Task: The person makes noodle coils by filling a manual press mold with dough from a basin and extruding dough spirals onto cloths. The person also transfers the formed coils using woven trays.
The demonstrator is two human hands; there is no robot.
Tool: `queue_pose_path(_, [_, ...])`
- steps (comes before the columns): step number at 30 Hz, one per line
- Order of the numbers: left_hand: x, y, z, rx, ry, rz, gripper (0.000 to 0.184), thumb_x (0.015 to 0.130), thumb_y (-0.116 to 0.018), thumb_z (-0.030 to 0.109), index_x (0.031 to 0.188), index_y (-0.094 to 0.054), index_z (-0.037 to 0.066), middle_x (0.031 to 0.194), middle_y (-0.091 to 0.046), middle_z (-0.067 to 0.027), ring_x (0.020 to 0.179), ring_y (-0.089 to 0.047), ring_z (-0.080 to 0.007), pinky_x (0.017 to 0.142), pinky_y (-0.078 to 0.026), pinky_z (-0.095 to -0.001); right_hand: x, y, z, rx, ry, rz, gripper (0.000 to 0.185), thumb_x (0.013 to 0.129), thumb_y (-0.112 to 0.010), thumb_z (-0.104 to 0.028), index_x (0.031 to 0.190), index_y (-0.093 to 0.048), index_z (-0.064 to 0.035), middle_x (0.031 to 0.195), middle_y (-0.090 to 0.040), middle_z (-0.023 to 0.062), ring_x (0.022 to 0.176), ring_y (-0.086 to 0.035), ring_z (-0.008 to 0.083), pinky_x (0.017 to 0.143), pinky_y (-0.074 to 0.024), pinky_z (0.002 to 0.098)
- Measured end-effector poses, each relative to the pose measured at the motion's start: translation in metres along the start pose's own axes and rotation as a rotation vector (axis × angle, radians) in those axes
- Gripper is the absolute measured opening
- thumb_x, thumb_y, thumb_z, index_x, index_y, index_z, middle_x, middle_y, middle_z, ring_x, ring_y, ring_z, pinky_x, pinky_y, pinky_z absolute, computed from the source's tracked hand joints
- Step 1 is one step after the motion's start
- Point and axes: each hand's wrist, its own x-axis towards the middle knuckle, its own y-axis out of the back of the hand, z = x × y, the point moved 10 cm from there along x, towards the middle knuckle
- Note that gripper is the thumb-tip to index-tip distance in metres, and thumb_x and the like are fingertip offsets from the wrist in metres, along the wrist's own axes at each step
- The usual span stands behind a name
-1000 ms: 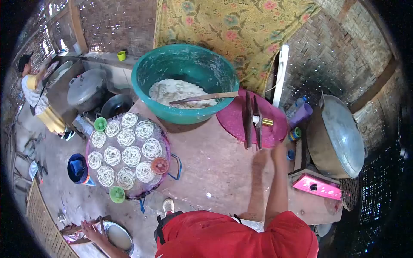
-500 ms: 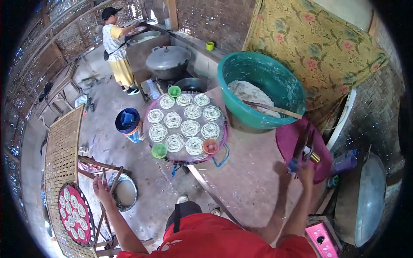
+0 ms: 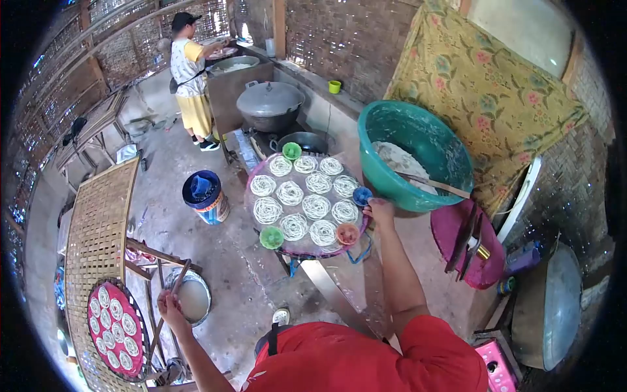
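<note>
Apparently far along at the centre of the frame: shows the round tray [image 3: 309, 247] largely covered with white coils [image 3: 289, 193], with the upper green cup [image 3: 292, 151], lower green cup [image 3: 271, 238] and orange cup [image 3: 347, 233] already set near the rim. Grasps the blue cup [image 3: 362, 195] at the tray's right edge with the right hand [image 3: 380, 212], so leaves its release undone. Keeps the left hand [image 3: 171, 307] at lower left with bent fingers; cannot tell about any grip there.
</note>
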Motion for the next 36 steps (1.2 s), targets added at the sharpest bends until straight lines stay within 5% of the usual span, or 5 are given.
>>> queue_pose_path(5, [0.012, 0.054, -0.005, 0.051, -0.004, 0.132, 0.026, 0.092, -0.053, 0.019, 0.115, -0.054, 0.008, 0.082, -0.057, 0.0038, 0.065, -0.049, -0.0015, 0.052, -0.034, -0.0148, -0.064, -0.014, -0.064, -0.652, 0.538, -0.094, 0.018, 0.08, -0.065, -0.012, 0.092, -0.063, 0.0008, 0.08, -0.065, 0.0091, 0.069, -0.063, 0.0153, 0.06, -0.0507, 0.0285])
queue_pose_path(9, [0.019, 0.061, -0.005, 0.024, 0.033, 0.163, 0.033, 0.091, -0.055, 0.022, 0.119, -0.051, 0.006, 0.091, -0.059, 0.002, 0.068, -0.051, -0.0033, 0.057, -0.037, -0.0163, -0.118, -0.035, -0.056, -0.697, 0.364, -0.313, 0.02, 0.076, -0.066, -0.011, 0.094, -0.064, -0.0015, 0.082, -0.065, 0.0109, 0.075, -0.063, 0.0157, 0.066, -0.049, 0.029])
queue_pose_path(17, [0.031, 0.079, -0.037, -0.089, 0.083, 0.167, 0.038, 0.089, -0.057, 0.026, 0.122, -0.048, 0.01, 0.099, -0.058, 0.0, 0.075, -0.052, -0.0074, 0.065, -0.04, -0.0204, -0.151, -0.054, -0.096, -0.876, 0.681, -0.14, 0.024, 0.073, -0.058, -0.004, 0.097, -0.061, -0.0002, 0.086, -0.056, 0.0175, 0.081, -0.059, 0.0295, 0.07, -0.0473, 0.0357])
queue_pose_path(21, [0.028, 0.07, -0.057, -0.09, 0.153, -0.005, 0.034, 0.088, -0.058, 0.027, 0.119, -0.048, 0.017, 0.108, -0.056, 0.0027, 0.086, -0.052, -0.01, 0.069, -0.042, -0.0241, -0.122, -0.039, -0.072, -0.923, 0.612, -0.094, 0.021, 0.073, -0.059, -0.004, 0.093, -0.062, -0.0007, 0.086, -0.06, 0.0178, 0.079, -0.061, 0.0289, 0.07, -0.0484, 0.0364])
queue_pose_path(36, [-0.003, 0.177, 0.003, -0.171, -0.076, 0.596, 0.06, 0.088, -0.06, 0.02, 0.133, -0.022, 0.007, 0.123, -0.047, -0.0153, 0.101, -0.055, -0.0295, 0.084, -0.048, -0.0346, -0.113, -0.026, -0.044, -0.909, 0.412, -0.166, 0.016, 0.072, -0.06, -0.003, 0.087, -0.066, -0.0001, 0.078, -0.067, 0.0161, 0.072, -0.066, 0.0265, 0.067, -0.0507, 0.0349])
